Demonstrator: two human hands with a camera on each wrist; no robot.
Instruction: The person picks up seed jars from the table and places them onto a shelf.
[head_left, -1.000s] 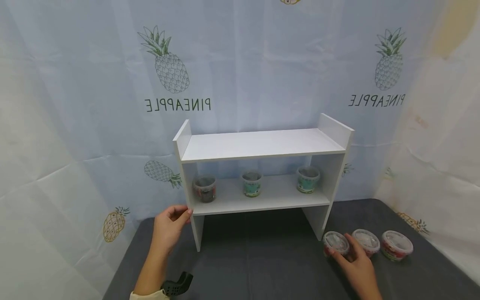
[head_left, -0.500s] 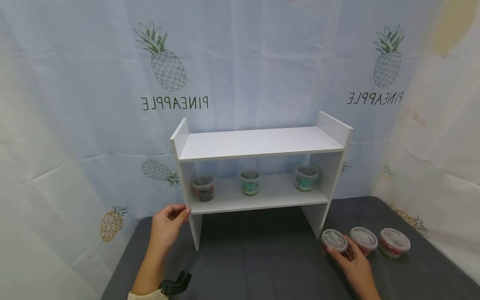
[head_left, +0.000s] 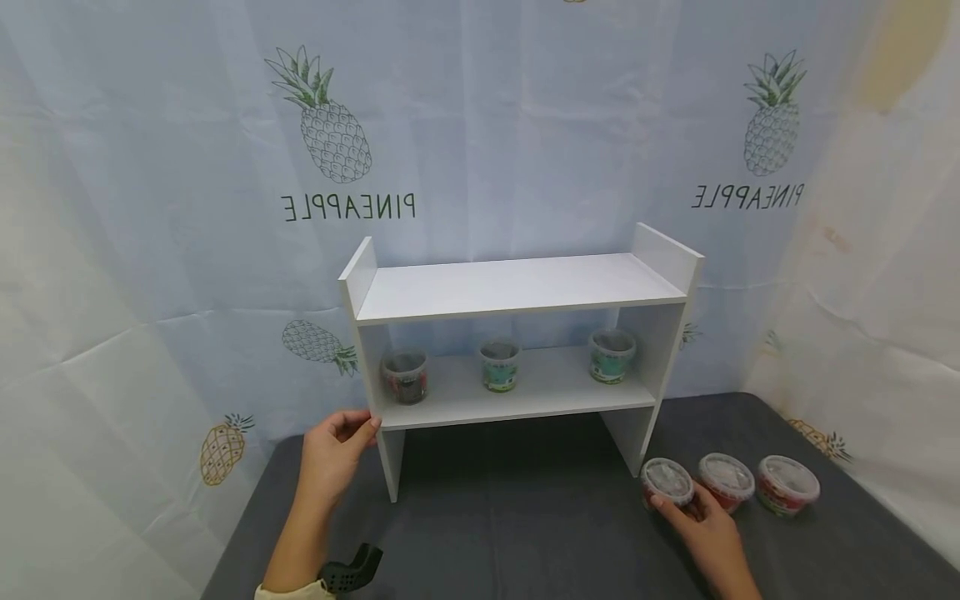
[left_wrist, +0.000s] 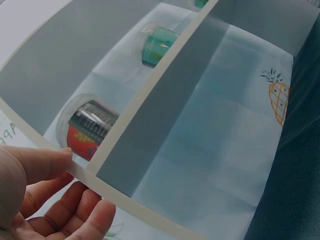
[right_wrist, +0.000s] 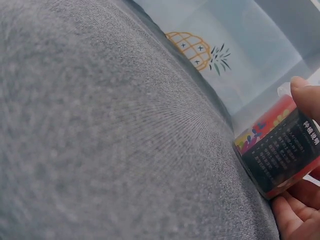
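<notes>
My left hand pinches the front edge of the left side panel of a white two-tier shelf. In the left wrist view the thumb lies on one side of that panel, with the fingers on the other. At the table's right my right hand grips a lidded plastic cup between thumb and fingers. The right wrist view shows that cup's red and black label as it stands on the dark cloth. Two similar red-labelled cups, a middle one and an outer one, stand to its right.
On the lower shelf board stand a dark-and-red cup, a green cup and another green cup. A dark cloth covers the table. Behind hangs a pineapple-print curtain.
The view has shifted slightly. Both hands keep their holds, on the shelf panel and on the cup, and the cups stay in place.
</notes>
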